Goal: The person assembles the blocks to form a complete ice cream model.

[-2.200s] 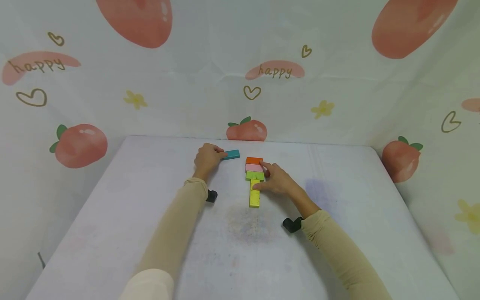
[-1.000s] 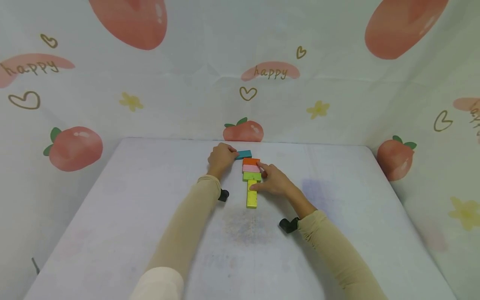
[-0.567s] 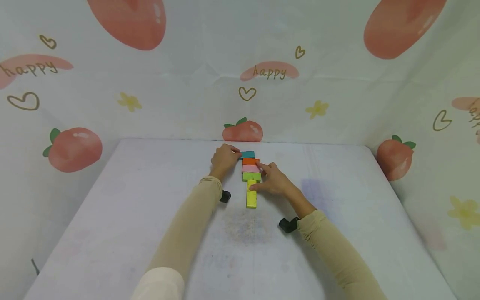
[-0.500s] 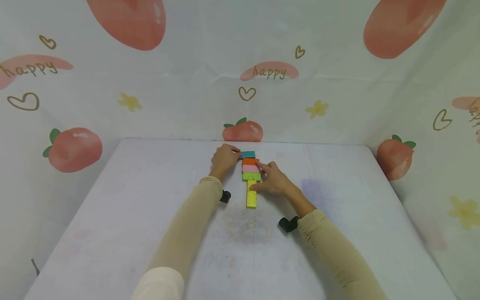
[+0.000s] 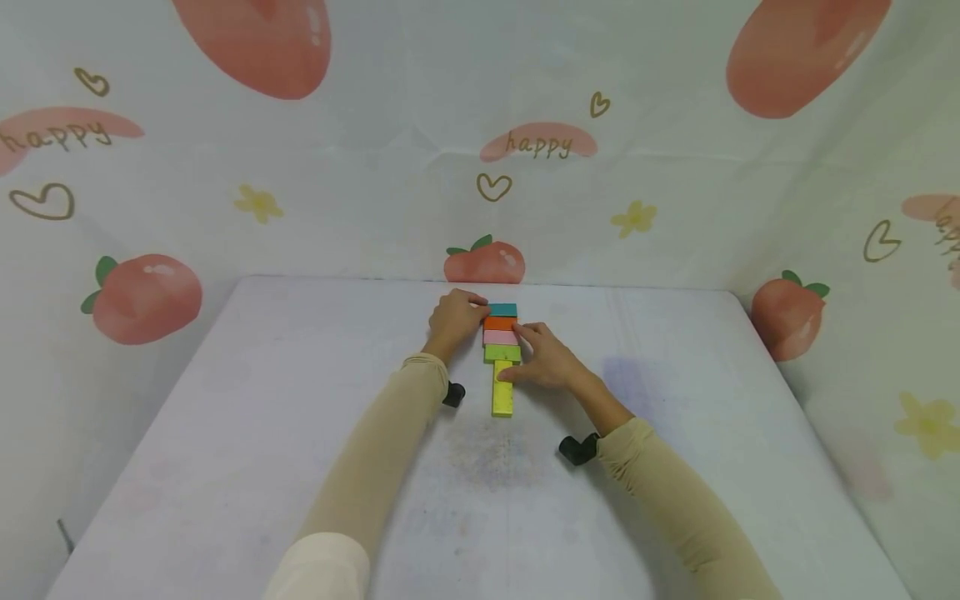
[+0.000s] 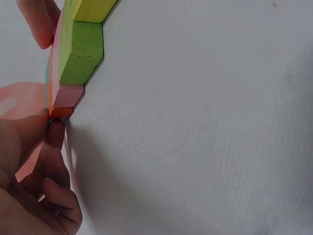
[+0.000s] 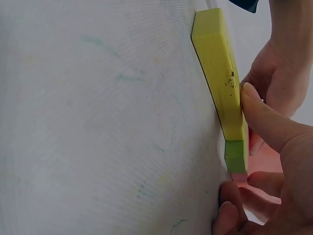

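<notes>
My left hand (image 5: pixel 456 321) pinches the left end of a teal block (image 5: pixel 504 309), which lies at the far end of a column of flat blocks. Directly nearer come an orange block (image 5: pixel 498 323), a pink block (image 5: pixel 500 337) and a light green block (image 5: pixel 502 354), all crosswise. A yellow block (image 5: pixel 502 400) points lengthwise toward me below them. My right hand (image 5: pixel 549 358) spans the column's right side, its thumb on the yellow block and its index fingertip at the orange block's right end. In the left wrist view the teal block is mostly hidden.
The blocks stand on a table (image 5: pixel 300 417) with a white cover, toward its far edge. Behind it hangs a printed cloth (image 5: pixel 375 200). Black wrist-worn pieces (image 5: pixel 577 450) stick out below both sleeves.
My left hand has slid the teal block rightward, from apart on the left to in line behind the orange block. The right hand has stayed at the column.
</notes>
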Demonstrator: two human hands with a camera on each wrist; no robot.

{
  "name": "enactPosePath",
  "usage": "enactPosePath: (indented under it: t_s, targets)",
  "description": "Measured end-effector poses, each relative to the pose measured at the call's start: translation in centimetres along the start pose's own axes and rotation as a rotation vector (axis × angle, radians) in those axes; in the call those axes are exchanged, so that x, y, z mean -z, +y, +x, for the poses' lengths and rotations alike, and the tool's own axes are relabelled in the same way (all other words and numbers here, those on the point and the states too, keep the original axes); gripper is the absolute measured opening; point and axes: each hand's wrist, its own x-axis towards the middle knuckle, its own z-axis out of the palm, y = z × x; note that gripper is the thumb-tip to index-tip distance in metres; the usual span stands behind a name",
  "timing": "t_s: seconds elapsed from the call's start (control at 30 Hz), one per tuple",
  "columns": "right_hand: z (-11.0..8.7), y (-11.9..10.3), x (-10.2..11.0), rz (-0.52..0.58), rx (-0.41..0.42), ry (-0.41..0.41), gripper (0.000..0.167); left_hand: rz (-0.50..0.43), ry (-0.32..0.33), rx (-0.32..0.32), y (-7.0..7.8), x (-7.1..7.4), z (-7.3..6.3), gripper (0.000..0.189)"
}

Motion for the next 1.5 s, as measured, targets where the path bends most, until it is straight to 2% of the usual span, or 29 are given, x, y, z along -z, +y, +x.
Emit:
enactPosePath:
  t_s: [0.37, 0.6, 0.97, 1.07, 1.17, 1.3, 1.5]
  targets:
    - [0.1, -0.1, 0.0, 0.065, 0.032, 0.017, 0.093, -0.029, 0.002, -0.037, -0.1, -0.2, -0.1, 0.028]
    - [0.5, 0.2, 0.3, 0.090, 0.036, 0.006, 0.098, 0.002, 0.007, -0.015, 0.1, -0.1, -0.3, 0.028]
    - [0.8, 0.2, 0.6, 0.092, 0.024, -0.019, 0.094, 0.018, -0.006, -0.001, 0.1, -0.1, -0.5, 0.031]
    - [0.8, 0.2, 0.4, 0.086, 0.020, 0.015, 0.086, 0.020, -0.005, 0.002, 0.0, -0.1, -0.6, 0.035]
    - [0.7, 0.2, 0.3, 0.079, 0.005, 0.081, 0.072, 0.028, 0.002, 0.009, -0.2, 0.0, -0.8, 0.039]
    - [0.4, 0.5, 0.3, 0.080, -0.029, 0.146, 0.054, 0.053, -0.008, 0.025, -0.3, 0.5, -1.4, 0.032]
    - [0.3, 0.8, 0.4, 0.064, 0.005, 0.136, 0.038, 0.087, -0.080, 0.022, -0.5, 1.3, -2.3, 0.023]
